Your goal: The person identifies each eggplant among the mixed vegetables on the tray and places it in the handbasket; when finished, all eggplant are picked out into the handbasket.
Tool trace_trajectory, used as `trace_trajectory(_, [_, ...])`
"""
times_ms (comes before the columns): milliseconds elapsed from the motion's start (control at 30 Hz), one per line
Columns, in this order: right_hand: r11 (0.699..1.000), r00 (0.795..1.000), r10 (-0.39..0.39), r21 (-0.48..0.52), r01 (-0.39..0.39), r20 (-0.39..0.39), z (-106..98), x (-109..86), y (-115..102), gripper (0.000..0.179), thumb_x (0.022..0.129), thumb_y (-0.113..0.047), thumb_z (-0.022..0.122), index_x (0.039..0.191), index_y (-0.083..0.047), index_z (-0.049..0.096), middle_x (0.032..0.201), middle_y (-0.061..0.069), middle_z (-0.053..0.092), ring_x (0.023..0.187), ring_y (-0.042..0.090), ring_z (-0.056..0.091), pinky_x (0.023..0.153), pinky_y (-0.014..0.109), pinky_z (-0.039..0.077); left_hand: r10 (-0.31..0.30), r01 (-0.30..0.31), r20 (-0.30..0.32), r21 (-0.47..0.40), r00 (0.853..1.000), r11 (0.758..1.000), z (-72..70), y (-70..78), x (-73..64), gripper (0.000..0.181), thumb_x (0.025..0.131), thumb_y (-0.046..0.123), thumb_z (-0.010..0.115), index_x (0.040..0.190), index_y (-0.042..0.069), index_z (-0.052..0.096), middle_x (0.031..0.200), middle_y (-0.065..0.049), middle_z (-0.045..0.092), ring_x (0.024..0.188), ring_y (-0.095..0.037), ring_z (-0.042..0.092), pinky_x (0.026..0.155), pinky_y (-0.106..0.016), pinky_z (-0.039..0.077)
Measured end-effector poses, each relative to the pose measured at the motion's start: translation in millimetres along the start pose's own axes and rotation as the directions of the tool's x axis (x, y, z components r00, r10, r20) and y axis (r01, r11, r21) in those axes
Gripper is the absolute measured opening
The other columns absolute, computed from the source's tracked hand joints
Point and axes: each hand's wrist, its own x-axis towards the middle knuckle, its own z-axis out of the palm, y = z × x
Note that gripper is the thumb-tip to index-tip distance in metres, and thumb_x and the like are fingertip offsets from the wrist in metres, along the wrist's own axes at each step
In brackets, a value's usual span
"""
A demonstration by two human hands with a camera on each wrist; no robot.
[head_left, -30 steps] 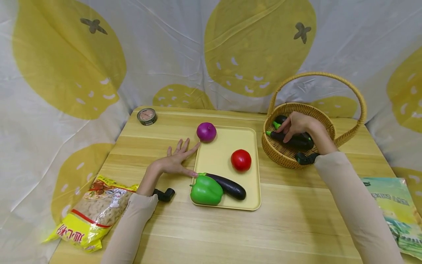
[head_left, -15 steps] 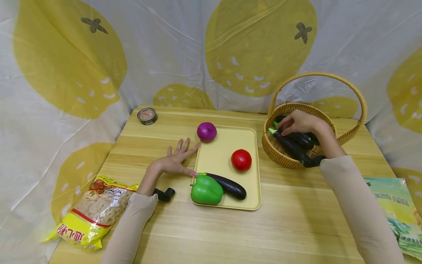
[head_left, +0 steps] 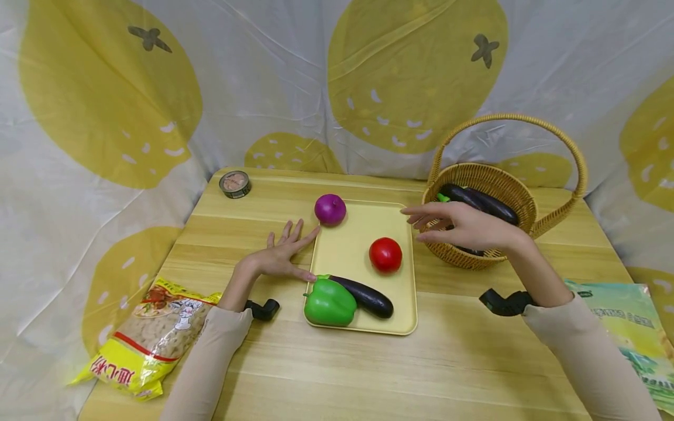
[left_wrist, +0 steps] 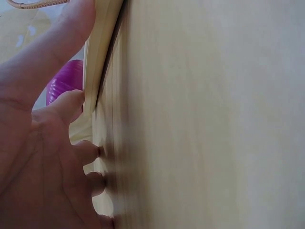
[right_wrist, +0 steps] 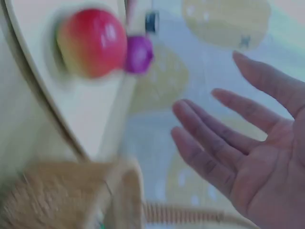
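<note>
My left hand [head_left: 278,257] is spread at the left edge of a pale yellow tray [head_left: 353,240], its thumb and index finger touching the rim. On the tray lie a purple onion [head_left: 330,210], a red tomato [head_left: 385,255], a green bell pepper [head_left: 330,302] and an eggplant [head_left: 363,296]. Above the near left side of a wicker basket [head_left: 447,252], my right hand [head_left: 463,225] hovers with fingers extended and nothing held, as the right wrist view also shows. Inside the basket are dark eggplants [head_left: 492,206], partly hidden by that hand.
A tall handle [head_left: 571,146] arches over the basket. At the back left stands a small round tin [head_left: 234,184]. A yellow pasta bag [head_left: 158,333] lies at left, a green-yellow packet [head_left: 626,333] at right. Patterned cloth [head_left: 295,76] hangs behind the table.
My right hand has let go of an eggplant in the basket and moved up and left toward the tray, its fingers opening out. The left hand and the tray's contents stay put.
</note>
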Motion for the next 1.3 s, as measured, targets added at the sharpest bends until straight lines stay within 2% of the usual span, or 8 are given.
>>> trace_trajectory(100, [0.997, 0.999, -0.052, 0.057, 0.052, 0.012, 25, -0.6, -12, 0.054, 0.100, -0.031, 0.070, 0.150, -0.021, 0.055, 0.145, 0.002, 0.064, 0.128, 0.020, 0.064, 0.103, 0.045, 0.055, 0.003, -0.003, -0.003, 0.001, 1.000, 1.000, 0.3, -0.8, 0.4, 0.113, 0.087, 0.051, 0.079, 0.168, 0.028, 0.003, 0.170, -0.021, -0.025, 0.155, -0.044, -0.030, 0.117, -0.074, -0.023])
trace_trajectory(233, [0.991, 0.995, -0.081, 0.115, 0.074, 0.052, 60, -1.2, -21, 0.059, 0.097, -0.035, 0.074, 0.150, -0.020, 0.055, 0.152, 0.003, 0.058, 0.135, 0.022, 0.058, 0.111, 0.050, 0.050, -0.002, 0.002, -0.002, -0.001, 1.000, 1.000, 0.1, -0.6, 0.2, 0.113, 0.088, 0.052, 0.079, 0.168, 0.029, 0.003, 0.170, -0.021, -0.025, 0.155, -0.043, -0.030, 0.117, -0.073, -0.023])
trace_trajectory(467, [0.984, 0.986, -0.095, 0.164, 0.072, 0.135, 109, 3.1, -16, 0.063, 0.098, -0.037, 0.072, 0.154, -0.020, 0.050, 0.157, 0.003, 0.052, 0.145, 0.028, 0.050, 0.118, 0.055, 0.042, -0.007, 0.007, -0.003, -0.001, 1.000, 1.000, -0.1, -0.6, 0.9, 0.113, 0.087, 0.052, 0.079, 0.168, 0.028, 0.003, 0.170, -0.020, -0.025, 0.156, -0.043, -0.030, 0.117, -0.074, -0.022])
trace_trajectory(600, [0.984, 0.987, -0.084, 0.168, 0.061, 0.134, 126, 7.2, -10, 0.063, 0.098, -0.035, 0.072, 0.155, -0.019, 0.049, 0.156, 0.004, 0.053, 0.144, 0.027, 0.051, 0.117, 0.054, 0.043, -0.001, 0.001, -0.005, -0.011, 1.000, 1.000, -0.1, -1.0, 1.6, 0.112, 0.088, 0.052, 0.079, 0.168, 0.027, 0.004, 0.170, -0.022, -0.024, 0.155, -0.044, -0.030, 0.117, -0.074, -0.022])
trace_trajectory(867, [0.967, 0.993, -0.060, 0.253, 0.032, 0.104, 141, 14.4, -10, 0.057, 0.096, -0.021, 0.075, 0.150, -0.014, 0.056, 0.132, 0.005, 0.065, 0.111, 0.019, 0.061, 0.096, 0.031, 0.059, 0.000, 0.000, -0.003, -0.003, 1.000, 1.000, 0.6, 0.1, 0.3, 0.113, 0.087, 0.051, 0.079, 0.168, 0.027, 0.004, 0.170, -0.021, -0.025, 0.155, -0.044, -0.030, 0.117, -0.073, -0.023])
trace_trajectory(967, [0.966, 0.993, -0.035, 0.257, 0.006, 0.109, 142, 14.9, -12, 0.056, 0.096, -0.019, 0.075, 0.149, -0.016, 0.058, 0.124, 0.003, 0.065, 0.105, 0.017, 0.059, 0.092, 0.025, 0.058, -0.003, 0.003, -0.003, 0.001, 1.000, 1.000, 0.7, 0.3, -0.1, 0.113, 0.087, 0.051, 0.079, 0.168, 0.028, 0.004, 0.170, -0.020, -0.025, 0.155, -0.043, -0.031, 0.117, -0.073, -0.024])
trace_trajectory(1133, [0.969, 0.994, -0.034, 0.249, 0.006, 0.107, 141, 14.2, -14, 0.054, 0.097, -0.018, 0.073, 0.149, -0.014, 0.057, 0.120, 0.003, 0.065, 0.100, 0.017, 0.057, 0.087, 0.023, 0.057, 0.001, -0.001, -0.007, 0.005, 1.000, 1.000, 1.3, -2.0, 1.1, 0.113, 0.087, 0.053, 0.079, 0.168, 0.028, 0.004, 0.170, -0.020, -0.025, 0.155, -0.043, -0.030, 0.117, -0.073, -0.023])
trace_trajectory(1300, [0.984, 0.997, -0.041, 0.174, 0.028, 0.071, 129, 11.4, -19, 0.054, 0.097, -0.021, 0.074, 0.148, -0.017, 0.058, 0.123, 0.001, 0.067, 0.097, 0.016, 0.055, 0.082, 0.026, 0.051, -0.003, 0.003, -0.005, 0.011, 1.000, 1.000, 1.1, -1.3, 0.1, 0.113, 0.087, 0.054, 0.079, 0.168, 0.029, 0.003, 0.171, -0.019, -0.024, 0.156, -0.042, -0.030, 0.118, -0.073, -0.023])
